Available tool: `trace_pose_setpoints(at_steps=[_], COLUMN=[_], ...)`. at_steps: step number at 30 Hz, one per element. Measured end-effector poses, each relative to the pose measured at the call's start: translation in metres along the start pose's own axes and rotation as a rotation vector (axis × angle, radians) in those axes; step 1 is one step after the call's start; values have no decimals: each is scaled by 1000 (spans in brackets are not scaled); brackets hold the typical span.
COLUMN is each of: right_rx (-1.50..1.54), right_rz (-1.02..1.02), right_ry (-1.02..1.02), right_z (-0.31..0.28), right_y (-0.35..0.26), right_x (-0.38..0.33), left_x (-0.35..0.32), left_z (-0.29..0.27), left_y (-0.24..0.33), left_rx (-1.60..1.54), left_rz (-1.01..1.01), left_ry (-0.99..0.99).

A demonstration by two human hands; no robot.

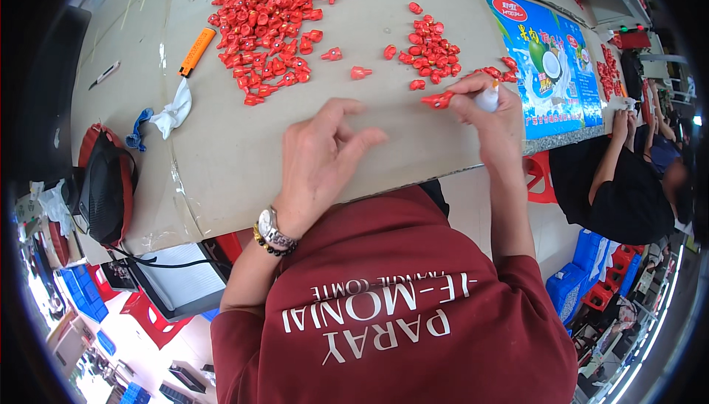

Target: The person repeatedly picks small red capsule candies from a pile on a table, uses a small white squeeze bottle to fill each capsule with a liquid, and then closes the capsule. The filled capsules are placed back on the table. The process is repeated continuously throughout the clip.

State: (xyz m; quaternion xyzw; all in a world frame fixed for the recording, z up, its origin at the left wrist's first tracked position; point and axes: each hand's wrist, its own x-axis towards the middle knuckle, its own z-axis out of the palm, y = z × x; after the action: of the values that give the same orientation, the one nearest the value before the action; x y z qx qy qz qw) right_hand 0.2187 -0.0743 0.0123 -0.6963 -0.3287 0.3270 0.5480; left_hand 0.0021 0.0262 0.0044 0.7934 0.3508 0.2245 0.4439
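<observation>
My left hand (325, 154) hovers over the near part of the table (244, 160), thumb and fingers apart, with nothing seen in it. A watch and a beaded bracelet circle that wrist. Farther right, my right hand (489, 116) pinches a small red plastic piece (437, 100) between thumb and fingertip. The same hand also holds a small white bottle (487, 98) with an orange tip, partly hidden by the fingers. Just beyond lies a small heap of similar red pieces (436, 53). A much larger pile of them (258, 24) spreads across the far left.
An orange box cutter (197, 51), a crumpled white cloth (173, 111) and a pen-like tool (105, 74) lie on the left. A black and red bag (107, 182) sits at the left edge. A blue printed sheet (546, 72) covers the right side; a co-worker's arm (609, 156) reaches in beyond it.
</observation>
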Motion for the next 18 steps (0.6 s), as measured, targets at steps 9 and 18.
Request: trace_pose_setpoints(at_steps=[9, 18], right_rx=[-494, -305], right_rz=[9, 25], right_ry=[259, 274], right_z=[-41, -45], right_y=[23, 14], right_x=[16, 11], left_x=[50, 62], left_z=[8, 14], left_y=[-15, -18], left_rx=[396, 596], left_rz=[268, 231], left_ry=[152, 18])
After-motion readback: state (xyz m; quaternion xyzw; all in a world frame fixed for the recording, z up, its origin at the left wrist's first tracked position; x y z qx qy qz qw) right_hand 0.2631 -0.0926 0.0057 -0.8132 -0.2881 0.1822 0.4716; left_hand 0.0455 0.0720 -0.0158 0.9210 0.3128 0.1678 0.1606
